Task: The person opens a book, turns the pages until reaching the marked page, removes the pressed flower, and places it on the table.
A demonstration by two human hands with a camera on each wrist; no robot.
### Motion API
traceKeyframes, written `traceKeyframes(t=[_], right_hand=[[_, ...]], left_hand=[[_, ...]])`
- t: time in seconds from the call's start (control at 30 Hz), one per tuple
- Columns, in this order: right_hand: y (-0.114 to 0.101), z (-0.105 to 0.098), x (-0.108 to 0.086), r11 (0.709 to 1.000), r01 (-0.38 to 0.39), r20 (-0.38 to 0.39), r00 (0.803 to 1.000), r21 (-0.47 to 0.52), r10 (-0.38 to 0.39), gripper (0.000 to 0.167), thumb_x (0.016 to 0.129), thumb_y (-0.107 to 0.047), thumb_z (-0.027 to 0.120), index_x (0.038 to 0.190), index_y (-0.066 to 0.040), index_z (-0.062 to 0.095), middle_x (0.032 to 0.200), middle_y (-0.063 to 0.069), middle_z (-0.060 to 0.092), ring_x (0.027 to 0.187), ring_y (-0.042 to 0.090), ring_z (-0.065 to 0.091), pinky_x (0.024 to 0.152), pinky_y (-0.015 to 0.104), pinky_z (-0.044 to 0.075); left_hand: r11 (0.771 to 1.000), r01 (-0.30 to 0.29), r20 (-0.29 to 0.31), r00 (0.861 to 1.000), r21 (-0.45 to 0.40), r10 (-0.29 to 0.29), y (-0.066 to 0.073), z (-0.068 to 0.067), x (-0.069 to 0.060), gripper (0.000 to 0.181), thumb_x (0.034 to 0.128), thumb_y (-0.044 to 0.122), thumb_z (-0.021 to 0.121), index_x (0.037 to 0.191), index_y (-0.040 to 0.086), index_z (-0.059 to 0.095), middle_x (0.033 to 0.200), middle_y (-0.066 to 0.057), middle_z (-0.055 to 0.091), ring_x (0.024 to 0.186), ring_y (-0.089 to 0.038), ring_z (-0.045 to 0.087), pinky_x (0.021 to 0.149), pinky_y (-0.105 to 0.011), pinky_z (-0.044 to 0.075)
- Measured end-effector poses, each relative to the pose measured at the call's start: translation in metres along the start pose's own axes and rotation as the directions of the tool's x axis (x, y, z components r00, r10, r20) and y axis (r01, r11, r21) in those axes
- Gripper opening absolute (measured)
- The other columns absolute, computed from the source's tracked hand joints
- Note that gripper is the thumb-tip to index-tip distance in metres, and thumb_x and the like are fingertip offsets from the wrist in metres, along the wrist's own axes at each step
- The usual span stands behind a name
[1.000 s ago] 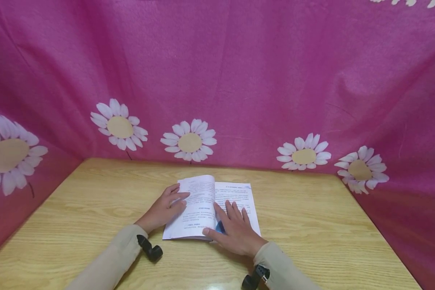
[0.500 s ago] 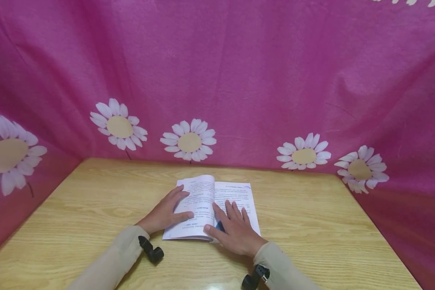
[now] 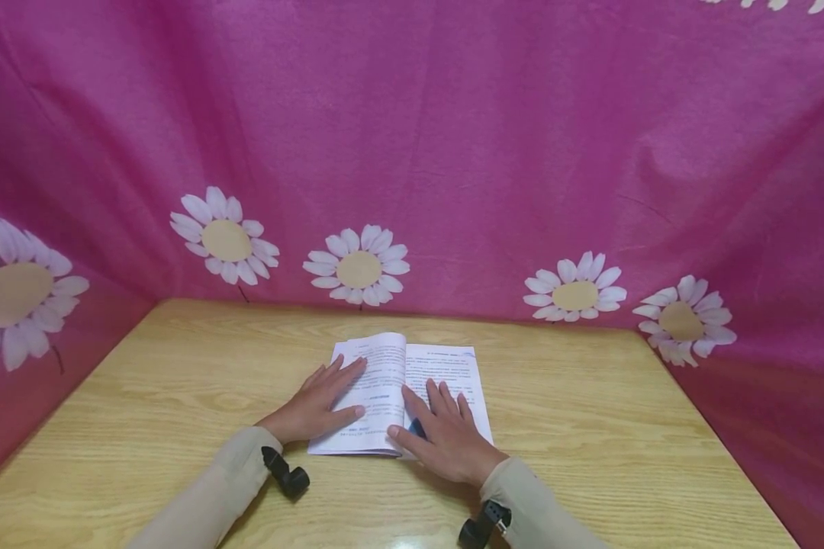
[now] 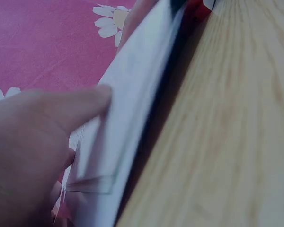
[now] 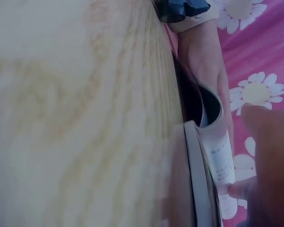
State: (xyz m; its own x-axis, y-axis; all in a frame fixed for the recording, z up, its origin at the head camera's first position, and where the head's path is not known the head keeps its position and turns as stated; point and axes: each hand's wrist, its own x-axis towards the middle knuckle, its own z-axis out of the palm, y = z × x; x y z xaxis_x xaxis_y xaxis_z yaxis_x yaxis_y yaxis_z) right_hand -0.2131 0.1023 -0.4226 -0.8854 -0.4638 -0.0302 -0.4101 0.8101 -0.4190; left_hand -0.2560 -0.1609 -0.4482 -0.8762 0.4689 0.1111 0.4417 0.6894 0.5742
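Note:
An open book (image 3: 384, 381) with printed white pages lies on the wooden table. Its left-hand pages bow upward near the spine, a curl that also shows in the right wrist view (image 5: 213, 113). My left hand (image 3: 316, 404) rests on the left page with fingers spread and thumb extended. In the left wrist view that thumb (image 4: 92, 101) touches the paper. On the right page, close to the spine, lies my right hand (image 3: 449, 438), fingers straight and slightly apart. It partly covers a dark blue printed patch (image 3: 417, 428).
The wooden table (image 3: 590, 427) extends around the book on every side. A magenta curtain (image 3: 453, 152) with white daisies stands behind it and at both sides. Each sleeved wrist carries a black camera, the left one (image 3: 287, 474) near the book's lower left corner.
My left hand has shifted over the left page; its fingers reach farther right and spread out, and the page lies a little flatter. The right hand stays almost still.

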Motion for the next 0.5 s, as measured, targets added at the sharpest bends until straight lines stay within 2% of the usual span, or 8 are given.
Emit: traceKeyframes(t=[0.17, 0.23, 0.3, 0.4, 0.5], right_hand=[[0.002, -0.003, 0.001, 1.000, -0.004, -0.021, 1.000, 0.014, 0.005, 0.080, 0.091, -0.073, 0.028, 0.153, -0.023, 0.029, 0.159, 0.016, 0.018, 0.147, 0.036, 0.008, 0.115, 0.059, 0.005], [0.003, -0.005, 0.002, 1.000, -0.006, -0.035, 0.999, 0.029, 0.007, 0.079, 0.092, -0.072, 0.030, 0.152, -0.021, 0.032, 0.158, 0.014, 0.023, 0.146, 0.035, 0.012, 0.115, 0.059, 0.009], [0.006, -0.007, 0.004, 0.999, 0.005, -0.057, 0.998, 0.040, -0.003, 0.078, 0.093, -0.070, 0.032, 0.150, -0.017, 0.036, 0.155, 0.012, 0.030, 0.145, 0.033, 0.020, 0.114, 0.058, 0.014], [0.012, -0.012, 0.008, 0.997, 0.017, -0.085, 0.996, 0.079, -0.010, 0.075, 0.094, -0.066, 0.035, 0.149, -0.014, 0.038, 0.151, 0.007, 0.039, 0.142, 0.030, 0.029, 0.114, 0.055, 0.020], [0.021, -0.018, 0.010, 0.990, 0.013, -0.104, 0.995, 0.138, 0.001, 0.073, 0.094, -0.064, 0.039, 0.149, -0.016, 0.037, 0.150, 0.003, 0.041, 0.140, 0.027, 0.033, 0.114, 0.052, 0.022]], left_hand=[[0.994, 0.099, 0.001, 0.995, -0.053, -0.099, 0.002, 0.000, -0.001, 0.078, 0.0907, 0.059, 0.053, 0.155, 0.026, 0.023, 0.160, -0.002, 0.019, 0.148, -0.027, 0.004, 0.118, -0.051, 0.001], [0.992, 0.114, -0.002, 0.993, -0.062, -0.115, 0.002, 0.000, 0.000, 0.078, 0.0896, 0.060, 0.054, 0.154, 0.026, 0.025, 0.160, -0.001, 0.021, 0.148, -0.026, 0.005, 0.118, -0.051, 0.001], [0.992, 0.115, -0.003, 0.993, -0.056, -0.116, 0.002, 0.000, 0.001, 0.078, 0.0889, 0.060, 0.055, 0.154, 0.026, 0.027, 0.159, 0.001, 0.023, 0.148, -0.025, 0.005, 0.118, -0.049, 0.001], [0.996, 0.086, -0.012, 0.996, -0.040, -0.086, 0.002, -0.001, 0.001, 0.076, 0.0892, 0.058, 0.057, 0.152, 0.024, 0.031, 0.158, 0.003, 0.027, 0.148, -0.026, 0.006, 0.118, -0.050, 0.002], [0.997, 0.074, -0.018, 0.997, -0.026, -0.075, 0.002, -0.001, 0.002, 0.074, 0.0888, 0.058, 0.058, 0.150, 0.023, 0.036, 0.157, 0.003, 0.030, 0.148, -0.026, 0.007, 0.118, -0.051, 0.003]])
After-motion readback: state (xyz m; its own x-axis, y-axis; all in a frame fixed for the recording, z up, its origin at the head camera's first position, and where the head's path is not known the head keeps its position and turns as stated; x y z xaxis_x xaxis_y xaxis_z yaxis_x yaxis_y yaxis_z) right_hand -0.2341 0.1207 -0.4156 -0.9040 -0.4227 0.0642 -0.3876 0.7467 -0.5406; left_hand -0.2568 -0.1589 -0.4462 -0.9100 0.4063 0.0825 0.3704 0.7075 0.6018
